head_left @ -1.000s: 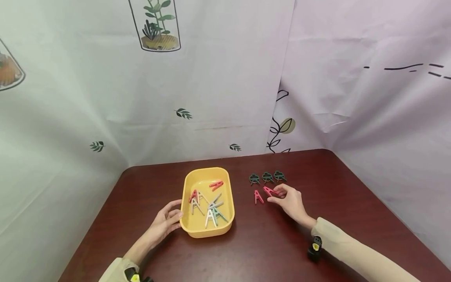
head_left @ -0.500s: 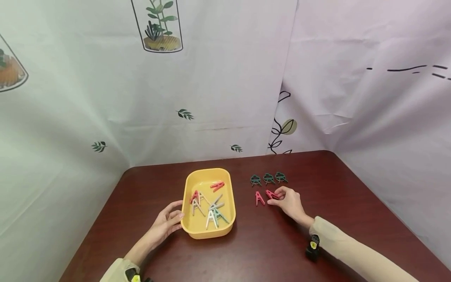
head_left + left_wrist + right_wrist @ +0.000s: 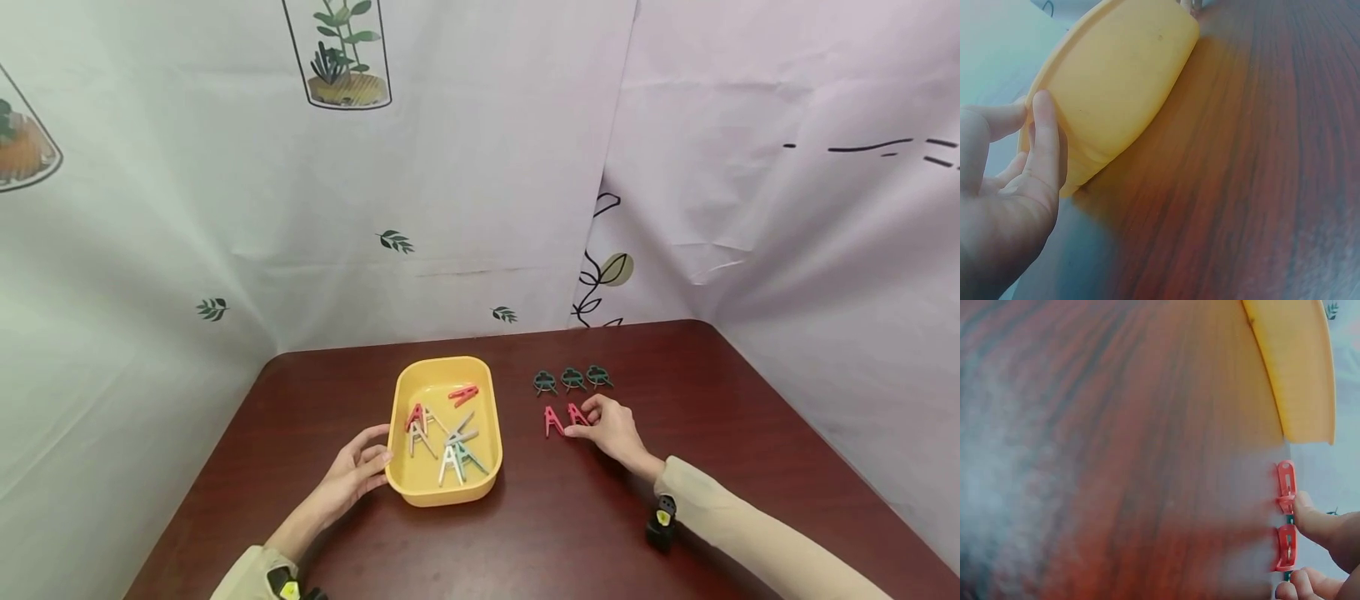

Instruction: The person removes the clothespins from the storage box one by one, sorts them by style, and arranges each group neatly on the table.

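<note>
My left hand point(image 3: 356, 473) grips the left rim of a yellow plastic tray point(image 3: 450, 498); in the left wrist view its fingers point(image 3: 1044, 131) lie against the outer wall. Several clothespins lie in the tray: red point(image 3: 463, 396), beige, grey, white point(image 3: 450, 463) and green point(image 3: 468, 458). To the right of the tray, my right hand point(image 3: 617, 431) has thumb and fingers around a red clothespin point(image 3: 576, 414) on the table. Another red clothespin point(image 3: 552, 421) lies just left of it, the two side by side. The right wrist view shows the held clothespin point(image 3: 1286, 547) between thumb and fingertips.
Three dark green clips point(image 3: 572, 379) lie in a row behind the red pair. The dark red-brown table point(image 3: 525, 533) has wood grain. White printed cloth point(image 3: 480, 183) hangs behind it and along both sides.
The right hand has turned the red clothespin from slanted to nearly upright in view, parallel to its neighbour, and brought it slightly closer. The left hand stays on the tray.
</note>
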Action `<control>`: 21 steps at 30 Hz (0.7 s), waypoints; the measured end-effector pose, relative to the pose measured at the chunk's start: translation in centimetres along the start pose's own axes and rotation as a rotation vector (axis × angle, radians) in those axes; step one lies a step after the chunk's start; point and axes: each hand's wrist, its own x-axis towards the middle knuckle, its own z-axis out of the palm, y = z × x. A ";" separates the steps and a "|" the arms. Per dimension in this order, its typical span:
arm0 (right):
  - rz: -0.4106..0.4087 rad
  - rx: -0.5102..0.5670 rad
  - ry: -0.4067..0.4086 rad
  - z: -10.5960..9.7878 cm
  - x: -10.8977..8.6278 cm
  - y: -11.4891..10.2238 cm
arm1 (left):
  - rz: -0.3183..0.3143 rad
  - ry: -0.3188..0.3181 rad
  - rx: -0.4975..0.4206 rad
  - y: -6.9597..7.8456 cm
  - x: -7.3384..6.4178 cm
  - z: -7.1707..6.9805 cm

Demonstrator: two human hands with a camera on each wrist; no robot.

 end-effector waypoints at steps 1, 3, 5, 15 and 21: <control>-0.004 0.002 0.002 0.0 0.0 0.0 | -0.002 0.001 0.002 0.0 0.0 0.0; -0.013 0.005 0.010 -0.1 0.1 -0.1 | -0.006 0.001 0.001 0.0 0.0 0.0; -0.030 0.010 0.026 -0.1 0.3 -0.3 | -0.005 -0.001 0.001 0.0 -0.1 0.1; -0.105 0.073 0.070 -0.4 1.7 -2.2 | 0.004 -0.005 -0.011 -0.1 0.0 0.1; -0.106 0.095 0.044 0.0 2.2 -3.9 | 0.011 -0.003 -0.020 -0.1 -0.1 0.1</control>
